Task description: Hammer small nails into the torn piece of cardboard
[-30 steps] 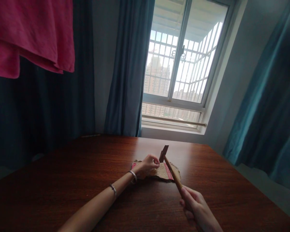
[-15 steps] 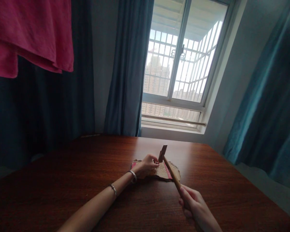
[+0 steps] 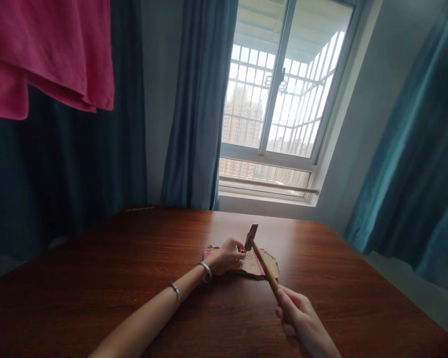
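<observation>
My right hand [image 3: 300, 313] is closed round the wooden handle of a hammer [image 3: 267, 268], whose dark metal head is raised close by my left fingertips. My left hand [image 3: 229, 252] is pinched over a flat, ragged-edged piece that looks like cardboard [image 3: 252, 263]. That piece has a speckled tan middle and pink bands, and it lies flat on the table. Whatever is between the left thumb and fingers is too small to make out. Bracelets circle the left wrist and forearm.
The brown wooden table [image 3: 153, 278] spreads out on all sides of the hands. Beyond it are a barred window [image 3: 272, 89] and blue curtains [image 3: 197, 109]. A pink cloth [image 3: 59, 54] hangs at the upper left.
</observation>
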`<state>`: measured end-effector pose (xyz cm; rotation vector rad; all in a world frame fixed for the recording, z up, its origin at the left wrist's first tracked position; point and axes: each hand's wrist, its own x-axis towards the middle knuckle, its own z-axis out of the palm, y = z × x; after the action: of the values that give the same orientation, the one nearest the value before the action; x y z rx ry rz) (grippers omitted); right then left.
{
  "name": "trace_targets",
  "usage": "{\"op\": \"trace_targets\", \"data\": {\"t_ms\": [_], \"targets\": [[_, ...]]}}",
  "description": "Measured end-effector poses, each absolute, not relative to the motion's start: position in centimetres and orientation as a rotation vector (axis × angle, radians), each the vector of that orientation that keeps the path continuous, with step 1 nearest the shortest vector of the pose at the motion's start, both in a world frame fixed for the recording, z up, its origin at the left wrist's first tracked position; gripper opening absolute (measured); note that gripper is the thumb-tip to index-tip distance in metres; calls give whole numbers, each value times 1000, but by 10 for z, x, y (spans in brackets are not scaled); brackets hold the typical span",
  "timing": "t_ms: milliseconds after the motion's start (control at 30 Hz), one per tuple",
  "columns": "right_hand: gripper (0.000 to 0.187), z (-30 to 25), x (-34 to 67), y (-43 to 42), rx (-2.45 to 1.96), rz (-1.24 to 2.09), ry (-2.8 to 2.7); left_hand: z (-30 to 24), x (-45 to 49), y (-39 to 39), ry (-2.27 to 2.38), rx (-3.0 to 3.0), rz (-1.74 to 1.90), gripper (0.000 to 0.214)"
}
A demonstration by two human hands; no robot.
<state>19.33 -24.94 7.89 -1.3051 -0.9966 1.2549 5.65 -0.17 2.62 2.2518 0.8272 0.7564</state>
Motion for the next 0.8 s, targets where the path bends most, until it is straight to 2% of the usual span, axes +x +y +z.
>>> {"op": "trace_targets", "data": {"t_ms": [567,800], "targets": [[38,77,192,-247,-1277,1223,-1043,33,57,-10,851,2172,700,28],[43,78,194,-247,-1318,1240,-1049,30,57,-6,874,2209,669,27]]}}
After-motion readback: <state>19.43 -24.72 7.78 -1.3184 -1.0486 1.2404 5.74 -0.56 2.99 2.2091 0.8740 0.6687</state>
